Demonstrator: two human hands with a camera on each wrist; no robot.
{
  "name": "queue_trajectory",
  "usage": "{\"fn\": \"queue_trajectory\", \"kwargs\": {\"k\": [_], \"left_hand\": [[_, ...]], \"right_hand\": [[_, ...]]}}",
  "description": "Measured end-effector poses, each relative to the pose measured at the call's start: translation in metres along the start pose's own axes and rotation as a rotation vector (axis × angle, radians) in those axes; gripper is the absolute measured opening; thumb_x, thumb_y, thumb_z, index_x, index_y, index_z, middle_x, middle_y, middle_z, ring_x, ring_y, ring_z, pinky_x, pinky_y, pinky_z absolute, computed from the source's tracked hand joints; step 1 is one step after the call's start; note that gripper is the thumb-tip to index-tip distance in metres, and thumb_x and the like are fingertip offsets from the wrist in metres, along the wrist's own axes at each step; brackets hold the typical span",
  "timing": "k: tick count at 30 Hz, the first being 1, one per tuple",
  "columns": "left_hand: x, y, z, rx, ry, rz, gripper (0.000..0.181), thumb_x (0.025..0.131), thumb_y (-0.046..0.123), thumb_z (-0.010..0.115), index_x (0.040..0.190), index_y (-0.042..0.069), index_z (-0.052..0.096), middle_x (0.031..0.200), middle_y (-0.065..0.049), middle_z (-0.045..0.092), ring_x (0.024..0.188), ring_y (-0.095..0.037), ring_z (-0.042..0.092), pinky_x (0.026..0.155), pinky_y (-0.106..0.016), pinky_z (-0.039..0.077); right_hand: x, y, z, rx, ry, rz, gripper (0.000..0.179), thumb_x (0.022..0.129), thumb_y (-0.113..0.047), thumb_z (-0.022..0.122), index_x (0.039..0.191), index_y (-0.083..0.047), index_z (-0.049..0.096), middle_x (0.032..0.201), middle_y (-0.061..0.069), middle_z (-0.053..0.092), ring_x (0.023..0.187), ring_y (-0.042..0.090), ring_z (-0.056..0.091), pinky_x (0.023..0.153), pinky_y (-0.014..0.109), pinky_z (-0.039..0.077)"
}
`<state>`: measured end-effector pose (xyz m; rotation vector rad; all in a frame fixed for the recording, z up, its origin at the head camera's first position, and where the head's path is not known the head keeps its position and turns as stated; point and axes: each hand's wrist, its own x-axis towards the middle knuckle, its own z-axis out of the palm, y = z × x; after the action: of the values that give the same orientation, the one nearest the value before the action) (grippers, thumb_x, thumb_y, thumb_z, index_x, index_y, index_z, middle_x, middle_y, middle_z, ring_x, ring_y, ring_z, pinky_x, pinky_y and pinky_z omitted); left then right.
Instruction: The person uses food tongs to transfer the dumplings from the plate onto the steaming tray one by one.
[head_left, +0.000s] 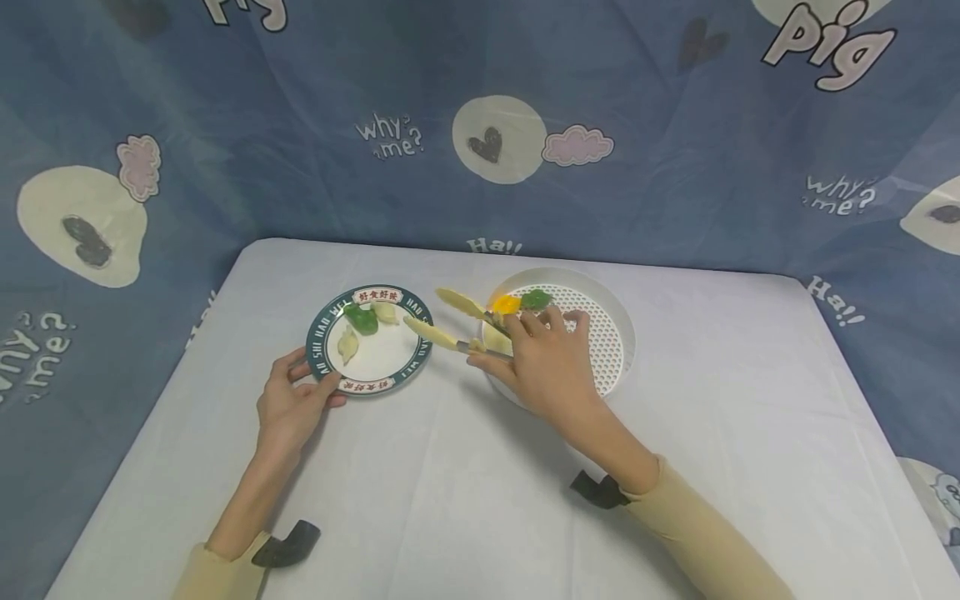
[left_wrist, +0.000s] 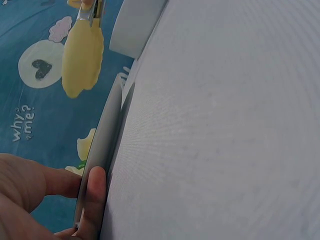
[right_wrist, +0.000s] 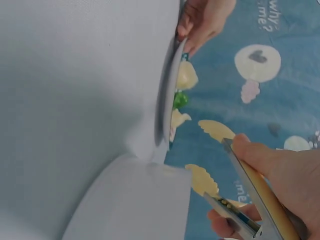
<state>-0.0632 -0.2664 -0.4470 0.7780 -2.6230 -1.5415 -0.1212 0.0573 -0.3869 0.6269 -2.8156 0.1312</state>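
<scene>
My left hand (head_left: 288, 408) pinches the near-left rim of a round plate (head_left: 378, 354), thumb on top and fingers beneath. On this white plate with a green lettered border lie a green dumpling-like piece (head_left: 362, 319) and two pale ones, one at the back (head_left: 386, 312) and one at the left (head_left: 347, 344). My right hand (head_left: 555, 367) grips metal tongs with yellow scalloped tips (head_left: 431, 333). The tips are spread apart beside the plate's right edge, and nothing shows between them. In the left wrist view, one broad tip (left_wrist: 82, 60) appears above the plate.
Under my right hand stands a round white strainer tray (head_left: 606, 342) with a perforated base. It holds a yellow piece (head_left: 506, 304), a green piece (head_left: 536, 299) and a pale one (head_left: 497, 336), partly hidden. A blue printed curtain (head_left: 420, 192) hangs behind the white-covered table (head_left: 450, 500).
</scene>
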Motion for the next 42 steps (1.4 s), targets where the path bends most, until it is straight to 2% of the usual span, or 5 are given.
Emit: {"fn": "queue_trajectory", "kwargs": {"k": [12, 17, 28, 37, 42], "left_hand": [[-0.001, 0.001, 0.000, 0.004, 0.001, -0.012, 0.082, 0.106, 0.018, 0.067, 0.171, 0.005, 0.019, 0.147, -0.025, 0.060, 0.066, 0.004, 0.071, 0.071, -0.001, 0.044], [-0.001, 0.001, 0.001, 0.003, 0.003, -0.015, 0.081, 0.106, 0.018, 0.066, 0.171, 0.005, 0.020, 0.147, -0.025, 0.061, 0.066, 0.004, 0.071, 0.071, -0.001, 0.045], [-0.001, 0.000, 0.000, 0.011, 0.000, -0.017, 0.082, 0.106, 0.019, 0.067, 0.171, 0.005, 0.019, 0.149, -0.025, 0.059, 0.066, 0.004, 0.071, 0.071, -0.002, 0.044], [-0.002, 0.002, 0.000, 0.001, -0.005, -0.007, 0.081, 0.106, 0.019, 0.067, 0.171, 0.005, 0.020, 0.150, -0.025, 0.058, 0.066, 0.005, 0.071, 0.071, -0.002, 0.045], [-0.003, 0.003, -0.001, 0.001, -0.007, -0.012, 0.082, 0.106, 0.018, 0.067, 0.171, 0.005, 0.019, 0.151, -0.025, 0.057, 0.066, 0.005, 0.071, 0.071, -0.002, 0.045]], "right_hand": [[0.015, -0.021, 0.009, 0.014, -0.069, -0.011, 0.081, 0.095, -0.084, 0.052, 0.140, -0.019, 0.070, 0.131, 0.007, 0.078, 0.129, 0.036, 0.063, 0.112, 0.068, 0.040], [0.021, -0.025, 0.015, 0.019, -0.076, -0.021, 0.081, 0.095, -0.084, 0.053, 0.139, -0.018, 0.070, 0.132, 0.006, 0.078, 0.131, 0.037, 0.064, 0.114, 0.070, 0.038], [0.034, -0.037, 0.027, 0.040, -0.029, -0.056, 0.074, 0.094, -0.079, 0.060, 0.131, -0.016, 0.072, 0.106, 0.003, 0.075, 0.114, 0.030, 0.065, 0.108, 0.065, 0.041], [0.038, -0.045, 0.032, 0.005, -0.039, -0.060, 0.070, 0.097, -0.079, 0.057, 0.129, -0.018, 0.072, 0.106, 0.001, 0.077, 0.111, 0.028, 0.066, 0.108, 0.063, 0.041], [0.040, -0.048, 0.038, -0.003, 0.012, -0.065, 0.064, 0.097, -0.075, 0.059, 0.123, -0.018, 0.074, 0.100, 0.000, 0.076, 0.104, 0.027, 0.064, 0.105, 0.059, 0.041]]}}
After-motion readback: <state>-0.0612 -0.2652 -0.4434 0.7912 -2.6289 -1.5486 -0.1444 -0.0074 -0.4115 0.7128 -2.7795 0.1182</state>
